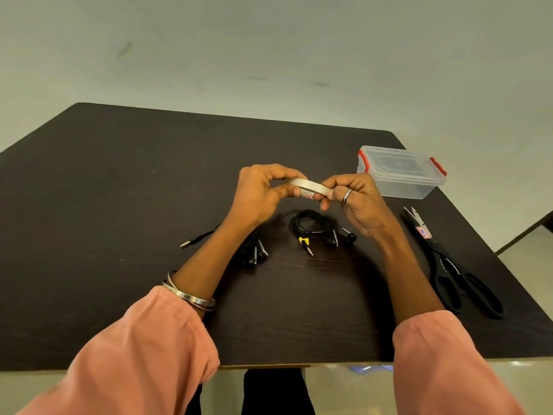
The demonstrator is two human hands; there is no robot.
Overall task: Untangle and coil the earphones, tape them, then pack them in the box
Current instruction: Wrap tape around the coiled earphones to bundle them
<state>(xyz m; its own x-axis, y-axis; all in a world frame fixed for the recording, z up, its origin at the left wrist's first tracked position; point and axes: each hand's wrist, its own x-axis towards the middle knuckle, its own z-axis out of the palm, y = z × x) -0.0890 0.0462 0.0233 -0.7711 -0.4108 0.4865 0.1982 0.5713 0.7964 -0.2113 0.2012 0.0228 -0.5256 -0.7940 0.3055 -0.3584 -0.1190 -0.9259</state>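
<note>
A dark brown table (119,205) stands against a plain pale wall (269,40). Above its middle, the left hand (260,194) and the right hand (356,202) both pinch a roll of tape (309,186); red letters inside the roll are too blurred to read. Below it lie the coiled earphones (311,227), and a second pair (254,254) is partly hidden under the left arm. The closed clear box (401,172) with red clips stands at the right, near black scissors (454,265) with an unreadable label.
</note>
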